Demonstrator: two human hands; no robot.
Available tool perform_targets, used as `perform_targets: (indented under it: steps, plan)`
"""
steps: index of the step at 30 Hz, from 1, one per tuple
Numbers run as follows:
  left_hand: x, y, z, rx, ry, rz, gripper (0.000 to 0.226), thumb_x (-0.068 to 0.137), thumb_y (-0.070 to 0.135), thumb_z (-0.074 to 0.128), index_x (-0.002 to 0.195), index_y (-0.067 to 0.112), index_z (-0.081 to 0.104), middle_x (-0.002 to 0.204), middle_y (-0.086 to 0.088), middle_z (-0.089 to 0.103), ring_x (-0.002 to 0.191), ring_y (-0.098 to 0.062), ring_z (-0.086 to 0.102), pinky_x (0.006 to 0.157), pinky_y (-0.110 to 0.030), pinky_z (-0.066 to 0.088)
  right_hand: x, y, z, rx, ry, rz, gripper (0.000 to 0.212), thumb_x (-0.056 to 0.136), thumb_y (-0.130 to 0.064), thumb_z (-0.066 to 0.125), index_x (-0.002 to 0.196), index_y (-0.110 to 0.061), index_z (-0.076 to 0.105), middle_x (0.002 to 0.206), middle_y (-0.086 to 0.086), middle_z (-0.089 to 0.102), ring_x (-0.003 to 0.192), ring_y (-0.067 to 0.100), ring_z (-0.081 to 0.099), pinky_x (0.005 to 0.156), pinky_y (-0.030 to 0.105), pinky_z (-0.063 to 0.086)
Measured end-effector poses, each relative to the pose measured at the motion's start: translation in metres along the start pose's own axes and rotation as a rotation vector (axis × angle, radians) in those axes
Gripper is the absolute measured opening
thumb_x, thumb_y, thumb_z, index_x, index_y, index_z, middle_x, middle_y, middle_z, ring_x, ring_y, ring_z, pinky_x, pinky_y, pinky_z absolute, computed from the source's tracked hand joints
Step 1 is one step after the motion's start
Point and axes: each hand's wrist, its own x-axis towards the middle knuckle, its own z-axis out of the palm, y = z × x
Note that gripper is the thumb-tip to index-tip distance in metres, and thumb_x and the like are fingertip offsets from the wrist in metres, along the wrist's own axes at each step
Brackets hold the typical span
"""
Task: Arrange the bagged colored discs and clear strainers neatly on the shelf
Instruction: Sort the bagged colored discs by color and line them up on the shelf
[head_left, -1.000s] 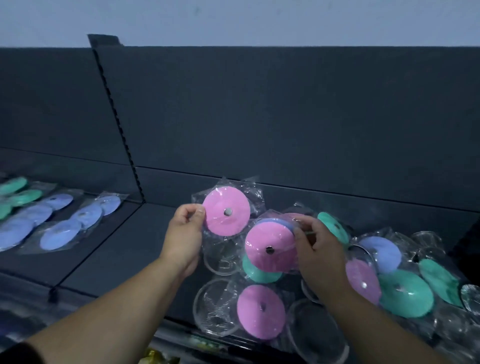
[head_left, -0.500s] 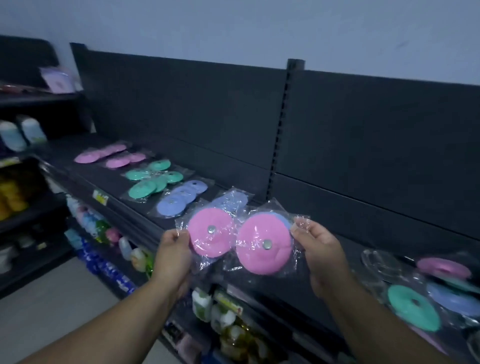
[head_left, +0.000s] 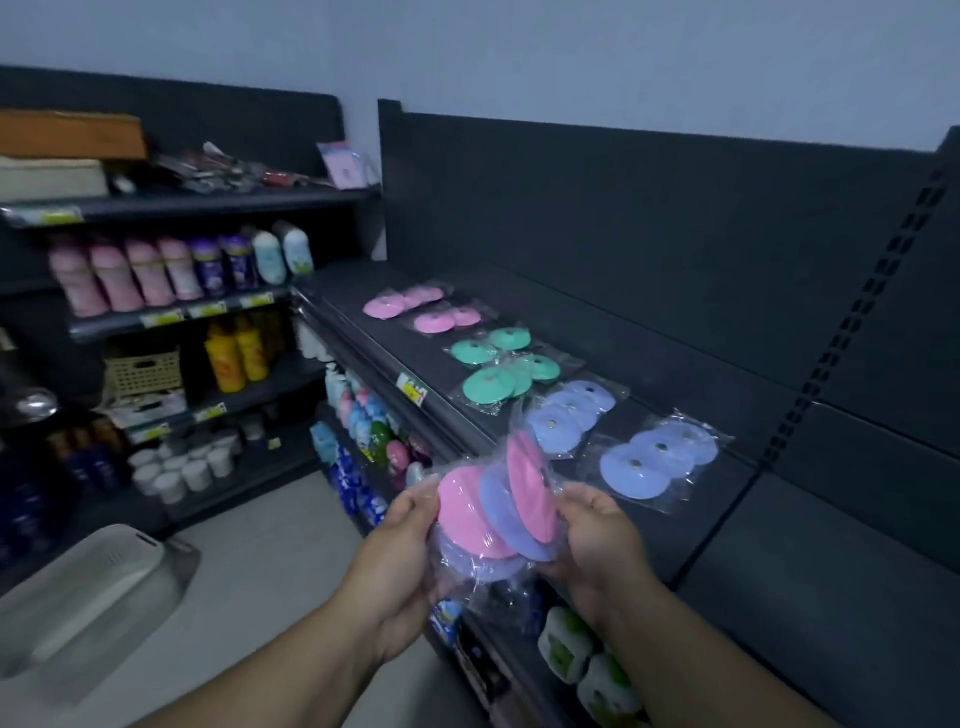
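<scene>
Both hands are up in front of the shelf (head_left: 810, 587) edge, each closed on a clear crinkled bag of discs. Left hand (head_left: 410, 525): fingers curled round the left bag (head_left: 467, 525), thumb on top; a pink disc sits over a lilac one inside. Right hand (head_left: 597, 530): grips the right bag (head_left: 524, 499), tilted nearly on edge, pink disc over a blue one. The two bags overlap between the hands. Discs are flat, round, matte, apparently soft; film is glossy and wrinkled.

On the shelf, beyond the hands, bagged discs lie flat in a row: blue bags (head_left: 654, 457) nearest, then teal bags (head_left: 501, 364), then pink bags (head_left: 415, 309) farthest. Each disc there has a small metal-looking centre stud. The shelf is dark, matte, flat.
</scene>
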Motion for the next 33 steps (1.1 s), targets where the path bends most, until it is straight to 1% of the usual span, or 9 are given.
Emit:
perform_targets:
  steps: [4, 7, 10, 12, 15, 20, 25, 29, 33]
  plan:
    - [0.011, 0.021, -0.017, -0.031, -0.094, -0.002, 0.033, 0.094, 0.035, 0.052, 0.125, 0.025, 0.053, 0.106, -0.002, 0.073, 0.082, -0.024, 0.072, 0.06, -0.035, 0.058, 0.027, 0.006, 0.033, -0.125, 0.016, -0.054, 0.015, 0.091, -0.006, 0.055, 0.104, -0.014, 0.058, 0.097, 0.023, 0.069, 0.079, 0.035, 0.064, 0.062, 0.04, 0.048]
    - [0.031, 0.035, -0.023, -0.01, -0.007, 0.025, 0.026, 0.089, 0.014, 0.061, 0.115, 0.014, 0.057, 0.083, -0.005, 0.074, 0.054, -0.018, 0.067, 0.047, -0.027, 0.053, 0.052, 0.005, 0.055, -0.193, -0.012, -0.066, 0.014, 0.093, -0.01, 0.053, 0.103, -0.017, 0.059, 0.1, 0.019, 0.068, 0.088, 0.035, 0.066, 0.065, 0.037, 0.05]
    - [0.064, 0.05, -0.028, 0.007, 0.097, 0.057, 0.022, 0.088, 0.003, 0.06, 0.11, 0.006, 0.06, 0.075, -0.011, 0.071, 0.046, -0.019, 0.062, 0.043, -0.025, 0.049, 0.084, -0.002, 0.074, -0.212, -0.079, -0.031, 0.01, 0.096, -0.014, 0.051, 0.103, -0.017, 0.058, 0.099, 0.018, 0.067, 0.07, 0.03, 0.064, 0.048, 0.028, 0.048]
    - [0.087, 0.06, -0.034, 0.034, 0.156, 0.088, 0.017, 0.089, 0.001, 0.058, 0.106, 0.004, 0.061, 0.07, -0.01, 0.07, 0.042, -0.017, 0.06, 0.04, -0.022, 0.047, 0.106, -0.008, 0.087, -0.212, -0.124, -0.02, 0.009, 0.097, -0.017, 0.052, 0.103, -0.015, 0.059, 0.098, 0.018, 0.067, 0.074, 0.031, 0.065, 0.054, 0.035, 0.054]
    - [0.122, 0.074, -0.041, 0.04, 0.217, 0.122, 0.02, 0.089, 0.001, 0.059, 0.109, 0.003, 0.062, 0.082, -0.014, 0.074, 0.056, -0.023, 0.068, 0.05, -0.031, 0.055, 0.142, -0.019, 0.105, -0.195, -0.142, 0.02, 0.009, 0.098, -0.014, 0.05, 0.101, -0.014, 0.059, 0.094, 0.019, 0.068, 0.082, 0.038, 0.067, 0.075, 0.051, 0.052]
    - [0.173, 0.091, -0.054, 0.08, 0.286, 0.16, 0.023, 0.089, 0.002, 0.061, 0.112, 0.007, 0.063, 0.09, -0.017, 0.074, 0.065, -0.025, 0.071, 0.054, -0.033, 0.056, 0.196, -0.032, 0.13, -0.171, -0.12, 0.069, 0.015, 0.098, -0.012, 0.047, 0.1, -0.008, 0.061, 0.099, 0.02, 0.069, 0.091, 0.038, 0.069, 0.071, 0.047, 0.058]
    - [0.214, 0.115, -0.08, 0.109, 0.363, 0.178, 0.023, 0.087, 0.005, 0.064, 0.11, 0.009, 0.065, 0.098, -0.021, 0.072, 0.085, -0.037, 0.063, 0.087, -0.068, 0.046, 0.236, -0.034, 0.156, -0.179, -0.078, 0.08, 0.025, 0.096, -0.01, 0.043, 0.101, 0.008, 0.059, 0.084, 0.024, 0.064, 0.075, 0.031, 0.058, 0.064, 0.037, 0.048]
    - [0.251, 0.136, -0.111, 0.111, 0.392, 0.206, 0.021, 0.087, 0.005, 0.064, 0.108, 0.01, 0.065, 0.087, -0.015, 0.073, 0.075, -0.029, 0.058, 0.081, -0.049, 0.049, 0.254, -0.038, 0.192, -0.159, -0.174, 0.066, 0.014, 0.088, -0.018, 0.067, 0.09, -0.004, 0.067, 0.085, 0.021, 0.073, 0.076, 0.033, 0.061, 0.07, 0.043, 0.048]
    - [0.292, 0.17, -0.149, 0.108, 0.369, 0.217, 0.018, 0.089, 0.004, 0.063, 0.105, 0.01, 0.064, 0.082, -0.013, 0.072, 0.057, -0.022, 0.064, 0.05, -0.028, 0.053, 0.277, -0.038, 0.239, -0.096, -0.311, 0.114, 0.011, 0.073, -0.001, 0.073, 0.067, -0.01, 0.072, 0.078, 0.015, 0.072, 0.058, 0.023, 0.065, 0.04, 0.025, 0.047]
